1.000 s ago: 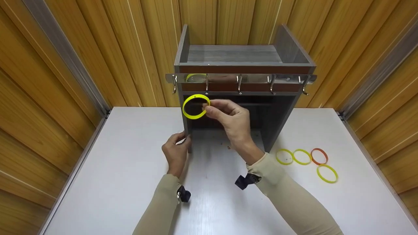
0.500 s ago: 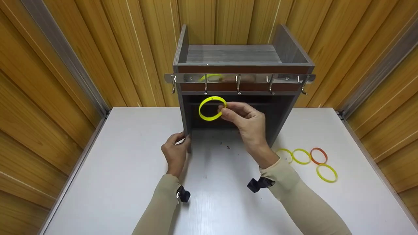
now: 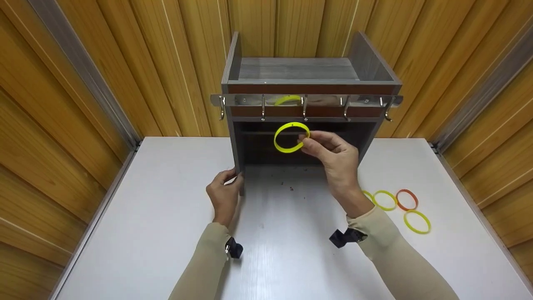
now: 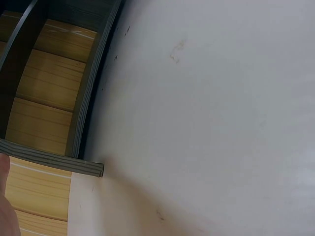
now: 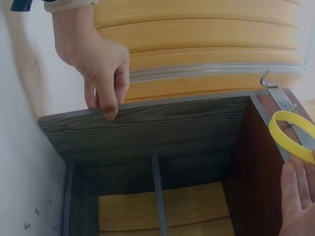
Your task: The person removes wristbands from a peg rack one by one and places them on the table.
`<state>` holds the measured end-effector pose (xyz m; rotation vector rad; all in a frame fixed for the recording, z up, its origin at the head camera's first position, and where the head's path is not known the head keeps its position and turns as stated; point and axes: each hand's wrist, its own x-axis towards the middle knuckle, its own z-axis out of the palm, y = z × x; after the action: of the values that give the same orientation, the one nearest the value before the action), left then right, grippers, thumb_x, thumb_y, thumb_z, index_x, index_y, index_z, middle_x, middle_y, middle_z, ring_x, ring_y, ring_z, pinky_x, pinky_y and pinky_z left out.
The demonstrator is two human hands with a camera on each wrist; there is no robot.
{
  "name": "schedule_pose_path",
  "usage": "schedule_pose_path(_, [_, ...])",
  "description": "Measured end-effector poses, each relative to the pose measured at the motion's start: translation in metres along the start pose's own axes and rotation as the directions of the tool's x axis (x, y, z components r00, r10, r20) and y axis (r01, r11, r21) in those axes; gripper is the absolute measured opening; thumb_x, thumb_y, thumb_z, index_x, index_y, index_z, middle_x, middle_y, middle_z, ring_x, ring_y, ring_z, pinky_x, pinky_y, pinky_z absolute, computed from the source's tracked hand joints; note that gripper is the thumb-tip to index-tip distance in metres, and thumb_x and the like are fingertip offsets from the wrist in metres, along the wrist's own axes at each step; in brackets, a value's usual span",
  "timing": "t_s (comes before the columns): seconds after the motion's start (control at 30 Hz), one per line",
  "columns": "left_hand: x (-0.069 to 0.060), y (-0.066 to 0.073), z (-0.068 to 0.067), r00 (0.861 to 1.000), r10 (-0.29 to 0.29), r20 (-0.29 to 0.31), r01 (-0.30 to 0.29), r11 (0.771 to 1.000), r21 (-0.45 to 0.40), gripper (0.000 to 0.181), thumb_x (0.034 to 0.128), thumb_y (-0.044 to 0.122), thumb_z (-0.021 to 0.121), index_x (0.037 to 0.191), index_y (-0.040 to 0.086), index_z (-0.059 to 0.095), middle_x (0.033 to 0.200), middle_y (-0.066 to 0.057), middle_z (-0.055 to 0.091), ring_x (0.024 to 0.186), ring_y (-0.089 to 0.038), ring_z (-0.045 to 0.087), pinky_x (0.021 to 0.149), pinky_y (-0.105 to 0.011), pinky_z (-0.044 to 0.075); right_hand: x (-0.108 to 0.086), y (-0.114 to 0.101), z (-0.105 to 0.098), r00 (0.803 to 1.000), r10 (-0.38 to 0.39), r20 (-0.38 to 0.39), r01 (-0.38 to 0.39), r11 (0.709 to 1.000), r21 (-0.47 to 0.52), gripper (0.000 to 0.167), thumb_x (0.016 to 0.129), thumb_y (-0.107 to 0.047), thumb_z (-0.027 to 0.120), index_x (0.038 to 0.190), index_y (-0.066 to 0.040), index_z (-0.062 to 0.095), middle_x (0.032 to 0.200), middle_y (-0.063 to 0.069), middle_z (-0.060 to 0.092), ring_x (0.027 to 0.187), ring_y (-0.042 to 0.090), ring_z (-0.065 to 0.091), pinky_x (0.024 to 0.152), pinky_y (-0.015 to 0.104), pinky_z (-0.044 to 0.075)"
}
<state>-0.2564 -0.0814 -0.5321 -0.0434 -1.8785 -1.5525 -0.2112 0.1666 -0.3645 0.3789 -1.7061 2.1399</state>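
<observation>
My right hand (image 3: 335, 162) pinches a yellow wristband (image 3: 287, 151) between thumb and fingers, just below the metal hook rail (image 3: 322, 100). The wristband stands upright and faces me, beneath the space between the second and middle hooks. In the right wrist view, part of the yellow wristband (image 5: 281, 136) shows at the right edge. My left hand (image 3: 225, 193) grips the lower front edge of the left side panel (image 3: 236, 154) of a grey wooden shelf unit. From the right wrist view, the left thumb lies on the panel's inner face.
On the white table right of the shelf unit lie a red wristband (image 3: 417, 202) and several yellow ones, one partly hidden behind my right wrist. Several metal hooks (image 3: 305, 109) jut from the rail. Yellow wood-look walls (image 3: 179, 62) enclose the table. Small dark specks lie before the shelf.
My right hand has moved to the right with the yellow wristband, from below the left hooks toward the middle hook. My left hand stays on the side panel.
</observation>
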Motion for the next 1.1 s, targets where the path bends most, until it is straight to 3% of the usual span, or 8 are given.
schedule_pose_path(0.33, [-0.001,0.002,0.0,0.999,-0.04,0.01,0.041,0.999,-0.02,0.016,0.0832,-0.01,0.083,0.098,-0.004,0.08,0.097,-0.013,0.078,0.094,-0.03,0.078,0.078,-0.026,0.064,-0.005,0.0,-0.026,0.998,0.015,-0.058,-0.014,1.0,0.002,0.022,0.091,0.008,0.08,0.112,0.007,0.075,0.107,0.021,0.078,0.096,0.03,0.078,0.087,0.041,0.064])
schedule_pose_path(0.6, [-0.001,0.0,0.0,1.0,0.012,0.0,-0.012,1.0,-0.001,0.017,0.0837,-0.01,0.083,0.098,-0.002,0.08,0.097,-0.012,0.079,0.093,-0.03,0.078,0.079,-0.04,0.066,-0.012,0.003,-0.053,0.989,0.061,-0.133,-0.061,0.998,0.004,0.023,0.091,0.005,0.081,0.112,0.01,0.073,0.104,0.019,0.078,0.096,0.028,0.078,0.088,0.04,0.063])
schedule_pose_path(0.73, [-0.001,0.0,0.0,1.0,0.017,-0.01,-0.017,1.0,-0.011,0.017,0.0827,-0.011,0.083,0.097,-0.002,0.081,0.096,-0.012,0.079,0.091,-0.03,0.078,0.077,-0.037,0.066,-0.018,0.004,-0.069,0.978,0.103,-0.18,-0.102,0.995,0.013,0.023,0.091,0.004,0.081,0.113,0.01,0.073,0.103,0.018,0.079,0.096,0.027,0.078,0.089,0.04,0.063])
schedule_pose_path(1.1, [-0.001,-0.002,0.001,0.999,0.017,-0.027,-0.019,0.998,-0.059,0.017,0.0818,-0.012,0.085,0.095,-0.002,0.081,0.095,-0.013,0.079,0.092,-0.031,0.078,0.077,-0.047,0.065,-0.036,0.011,-0.122,0.925,0.218,-0.311,-0.205,0.976,0.076,0.028,0.09,0.001,0.083,0.114,0.01,0.072,0.106,0.017,0.079,0.095,0.025,0.079,0.09,0.037,0.062])
